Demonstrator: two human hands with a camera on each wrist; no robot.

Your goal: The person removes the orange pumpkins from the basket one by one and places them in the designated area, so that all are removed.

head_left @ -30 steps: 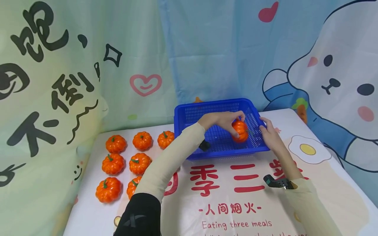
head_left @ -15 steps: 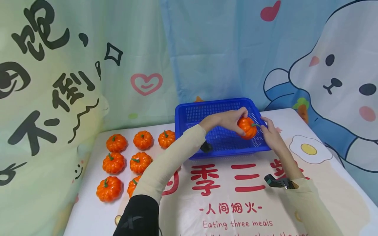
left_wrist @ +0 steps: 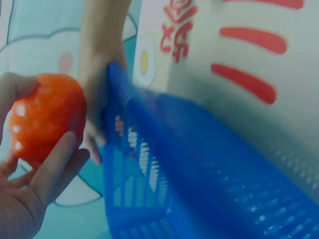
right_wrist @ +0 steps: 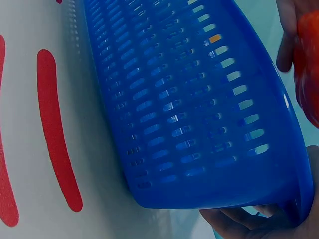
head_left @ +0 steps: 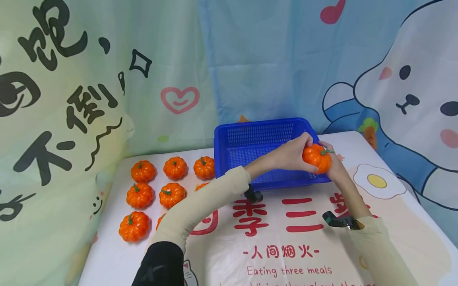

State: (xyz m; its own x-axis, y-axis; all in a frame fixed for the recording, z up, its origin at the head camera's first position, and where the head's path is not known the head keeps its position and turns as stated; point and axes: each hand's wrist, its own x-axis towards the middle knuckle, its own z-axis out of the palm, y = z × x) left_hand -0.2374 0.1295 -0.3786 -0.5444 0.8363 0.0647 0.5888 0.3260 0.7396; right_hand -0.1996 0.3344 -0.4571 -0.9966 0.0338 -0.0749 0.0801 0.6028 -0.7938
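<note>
My left hand (head_left: pixel 293 153) grips a small orange pumpkin (head_left: pixel 316 159) with a green stem, holding it up over the right end of a blue plastic basket (head_left: pixel 279 183). In the left wrist view, thumb and fingers curl round the pumpkin (left_wrist: pixel 47 117), clear of the basket wall (left_wrist: pixel 134 164). My right hand (head_left: pixel 335 167) is partly hidden behind the pumpkin in the head view. It holds the basket's right-end rim, and the right wrist view has its fingers (right_wrist: pixel 227 223) curled under that edge. No pumpkin shows in the visible part of the basket.
Several more pumpkins (head_left: pixel 140 195) stand in rows on the left of the table; my left sleeve (head_left: pixel 200 206) covers some. A printed curtain (head_left: pixel 250 79) hangs right behind the basket. The tablecloth (head_left: pixel 286 238) carries red lettering.
My left hand has carried the pumpkin rightward, from inside the basket to above its right rim near my right hand. The right hand stays at the rim. The head view has shifted slightly.
</note>
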